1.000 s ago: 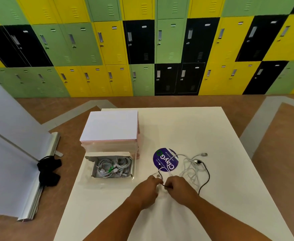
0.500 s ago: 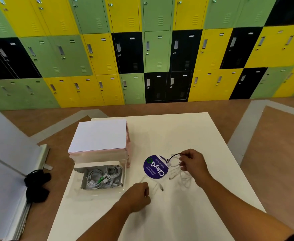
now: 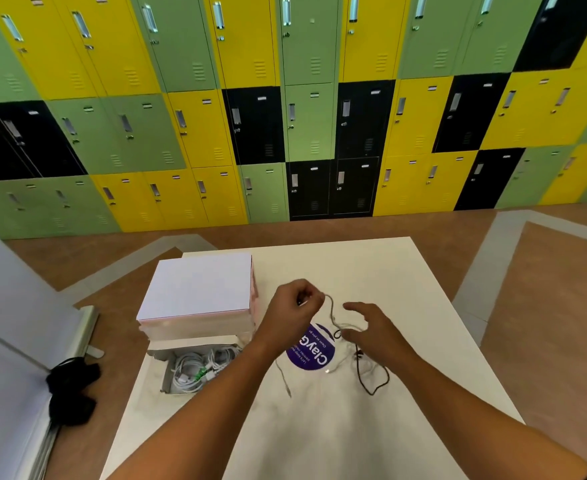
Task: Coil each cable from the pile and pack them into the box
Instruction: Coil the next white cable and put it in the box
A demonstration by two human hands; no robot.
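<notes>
Hands over the cable pile (image 3: pixel 361 362) at centre frame: the left hand (image 3: pixel 294 311), low on the counter (image 3: pixel 320 427) half a second before, had risen and pinched one end of a pale cable (image 3: pixel 330 308), while the right hand (image 3: pixel 371 329) had let go and hovered beside it, fingers spread, holding nothing. Apparently one cable was being drawn free for coiling; the box (image 3: pixel 166 374), lower left of centre, already held coiled white cables.

1. A thin white cable (image 3: pixel 331 308) is lifted above the desk (image 3: pixel 320 427). The left hand (image 3: pixel 292 310) pinches its upper end, and it hangs in a wavy line down to the pile.
2. The pile (image 3: pixel 342 364) is a loose white tangle, with a black cable (image 3: pixel 360 378) looping out of it.
3. The open cardboard box (image 3: pixel 166 377) sits near the desk's left edge and holds coiled white cables (image 3: pixel 195 370).
</notes>
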